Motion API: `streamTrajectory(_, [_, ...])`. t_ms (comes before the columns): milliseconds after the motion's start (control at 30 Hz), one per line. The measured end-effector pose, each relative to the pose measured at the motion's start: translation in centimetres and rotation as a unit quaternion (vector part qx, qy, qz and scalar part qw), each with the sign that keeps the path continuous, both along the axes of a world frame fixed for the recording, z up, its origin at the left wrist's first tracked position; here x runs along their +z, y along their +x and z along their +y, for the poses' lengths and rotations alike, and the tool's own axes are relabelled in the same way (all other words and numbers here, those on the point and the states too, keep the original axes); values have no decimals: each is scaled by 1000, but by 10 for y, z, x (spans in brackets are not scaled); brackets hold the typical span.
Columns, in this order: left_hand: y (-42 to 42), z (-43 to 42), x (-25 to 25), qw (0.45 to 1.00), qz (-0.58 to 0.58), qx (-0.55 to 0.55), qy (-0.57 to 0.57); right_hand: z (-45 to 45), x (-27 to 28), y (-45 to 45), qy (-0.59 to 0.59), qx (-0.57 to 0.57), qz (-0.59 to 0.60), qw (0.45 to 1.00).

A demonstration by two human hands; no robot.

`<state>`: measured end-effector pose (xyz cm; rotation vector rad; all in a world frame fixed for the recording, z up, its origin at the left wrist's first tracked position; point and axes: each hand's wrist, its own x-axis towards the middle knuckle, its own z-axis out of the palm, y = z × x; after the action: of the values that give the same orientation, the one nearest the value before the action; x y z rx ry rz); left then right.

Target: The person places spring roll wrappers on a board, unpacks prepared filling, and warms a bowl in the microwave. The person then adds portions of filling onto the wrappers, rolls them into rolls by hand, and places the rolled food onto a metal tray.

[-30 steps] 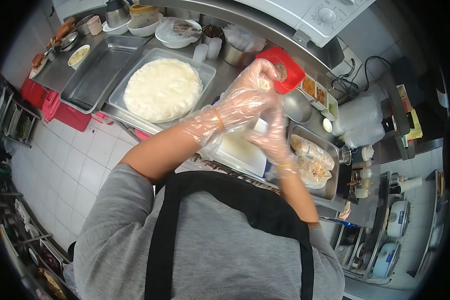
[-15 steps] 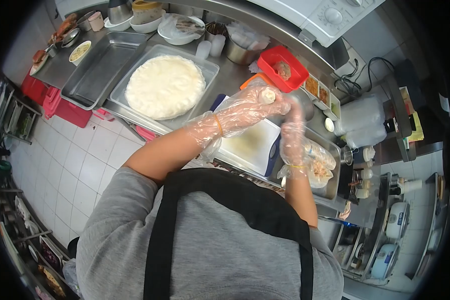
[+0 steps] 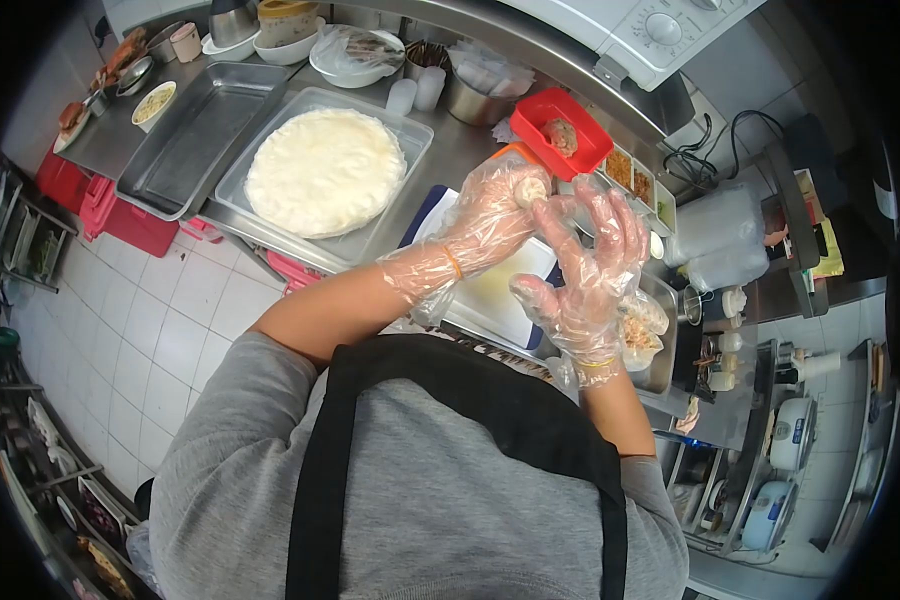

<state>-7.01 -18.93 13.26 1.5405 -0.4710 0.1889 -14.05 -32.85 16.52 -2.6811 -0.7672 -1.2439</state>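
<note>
Both my hands wear clear plastic gloves held with bands at the wrists. My left hand (image 3: pixel 495 210) is closed, and a small pale ball of what looks like dough (image 3: pixel 532 191) pokes out at the top of the fist by the thumb. Fingers spread, my right hand (image 3: pixel 592 265) hovers just right of it, one fingertip close to the ball; I cannot tell whether it touches. Below them lies a white cutting board (image 3: pixel 505 300) with a dark blue edge. A red container (image 3: pixel 592 133) holding a pinkish lump (image 3: pixel 561 137) sits just beyond the hands.
A large white doughy round (image 3: pixel 322 172) fills a clear tray (image 3: pixel 417 150) on the left, beside a metal tray (image 3: pixel 195 135). Filled bags (image 3: pixel 638 340) lie in a metal pan at right. Small topping containers (image 3: pixel 642 187) stand behind; a white appliance (image 3: pixel 645 35) overhangs the counter.
My right hand has opened, its fingers spreading and turning from beside the left fist. The pale ball stays in my left hand, which has shifted slightly left.
</note>
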Motion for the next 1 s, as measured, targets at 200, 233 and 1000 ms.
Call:
streamTrajectory(200, [5, 0, -4, 987, -75, 46, 132, 3, 12, 5, -10, 28, 30, 999])
streamTrajectory(233, [4, -1, -4, 979, -94, 61, 173, 3, 12, 6, -10, 31, 33, 999])
streamTrajectory(1000, [23, 16, 15, 900, -14, -375, 222, -27, 46, 43, -97, 221, 220, 945])
